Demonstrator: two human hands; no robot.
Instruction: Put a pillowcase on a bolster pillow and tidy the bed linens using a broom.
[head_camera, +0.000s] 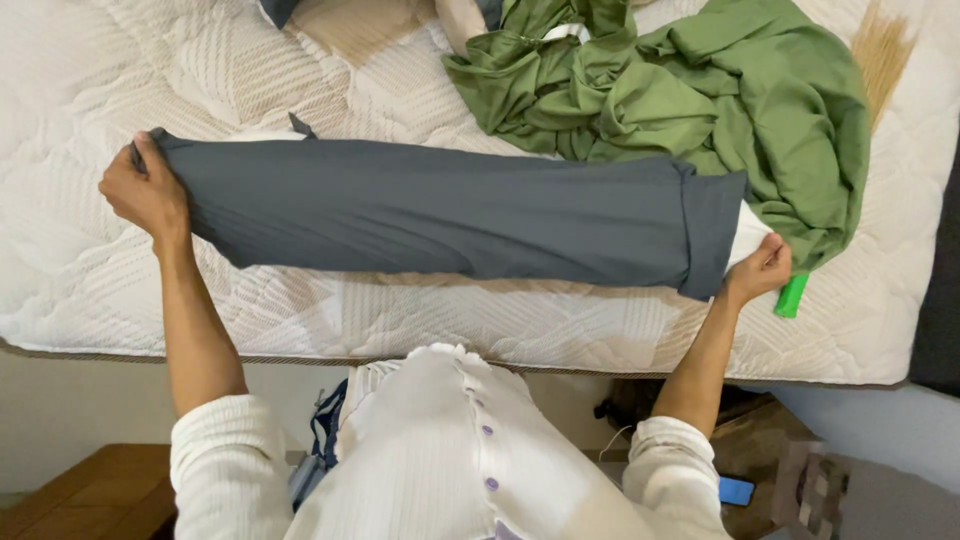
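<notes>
A dark grey garment (450, 212), folded lengthwise into a long band, stretches across the white quilted mattress (80, 90). My left hand (145, 190) grips its left end, fingers curled around the fabric edge. My right hand (760, 268) holds the right end, where a folded cuff or waistband shows with a white lining behind it. The cloth is pulled taut between both hands just above the bed surface.
A crumpled green garment (700, 90) lies at the back right of the mattress, with a bright green object (791, 296) beside my right hand. More fabric sits at the top edge. Below the bed edge are a wooden floor (80, 495), a blue phone (736, 490) and bags.
</notes>
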